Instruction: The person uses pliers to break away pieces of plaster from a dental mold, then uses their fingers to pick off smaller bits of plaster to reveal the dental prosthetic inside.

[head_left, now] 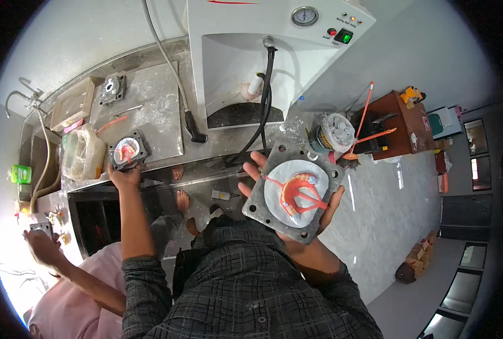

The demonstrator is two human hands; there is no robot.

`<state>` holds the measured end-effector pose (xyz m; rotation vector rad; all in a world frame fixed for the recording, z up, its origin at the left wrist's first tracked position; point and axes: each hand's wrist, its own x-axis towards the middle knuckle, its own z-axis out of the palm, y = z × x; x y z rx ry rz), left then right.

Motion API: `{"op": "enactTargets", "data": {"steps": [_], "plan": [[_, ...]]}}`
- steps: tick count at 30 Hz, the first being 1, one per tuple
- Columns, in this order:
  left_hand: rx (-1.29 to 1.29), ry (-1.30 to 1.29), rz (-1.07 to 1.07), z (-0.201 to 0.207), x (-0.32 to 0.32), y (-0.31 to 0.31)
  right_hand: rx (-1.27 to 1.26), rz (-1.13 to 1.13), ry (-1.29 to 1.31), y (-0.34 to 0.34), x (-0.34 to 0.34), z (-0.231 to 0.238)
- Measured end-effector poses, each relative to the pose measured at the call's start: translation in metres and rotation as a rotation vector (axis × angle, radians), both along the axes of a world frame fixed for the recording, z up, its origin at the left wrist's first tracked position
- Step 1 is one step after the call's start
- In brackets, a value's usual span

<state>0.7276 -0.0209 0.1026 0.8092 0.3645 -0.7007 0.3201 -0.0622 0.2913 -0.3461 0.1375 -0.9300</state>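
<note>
One square grey metal plate [257,196], bearing a round white disc [273,199] and red dental arch [289,195], rests in my right hand [330,212], thumb clasping its right edge; my left hand [126,177] grasps a second grey metal plate [142,145]

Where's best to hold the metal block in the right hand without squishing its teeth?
Probably the outer edges of the metal flask half, coming from underneath as the right hand does: its squared rim is bare, while the red denture model and thin strands lie exposed on top.
</note>
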Motion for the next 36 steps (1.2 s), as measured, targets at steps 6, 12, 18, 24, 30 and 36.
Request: {"op": "enactTargets", "data": {"steps": [6, 12, 18, 24, 30, 36], "plan": [[-0.036, 0.022, -0.022, -0.007, -0.007, -0.004, -0.065, -0.158, -0.018, -0.007, 0.018, 0.010], [-0.075, -0.069, -0.005, -0.030, 0.005, 0.002, -0.239, -0.271, 0.003, -0.012, 0.031, 0.009], [-0.017, -0.082, -0.018, -0.043, 0.009, 0.003, -0.299, -0.252, -0.029, -0.013, 0.033, 0.010], [-0.012, -0.052, 0.001, -0.041, 0.010, 0.006, -0.274, -0.220, -0.019, -0.009, 0.037, 0.015], [-0.023, -0.047, 0.002, -0.033, 0.003, 0.005, -0.226, -0.193, -0.075, -0.010, 0.039, 0.016], [-0.039, -0.086, -0.007, -0.045, 0.010, 0.009, -0.153, -0.181, -0.109, -0.011, 0.044, 0.018]]}}
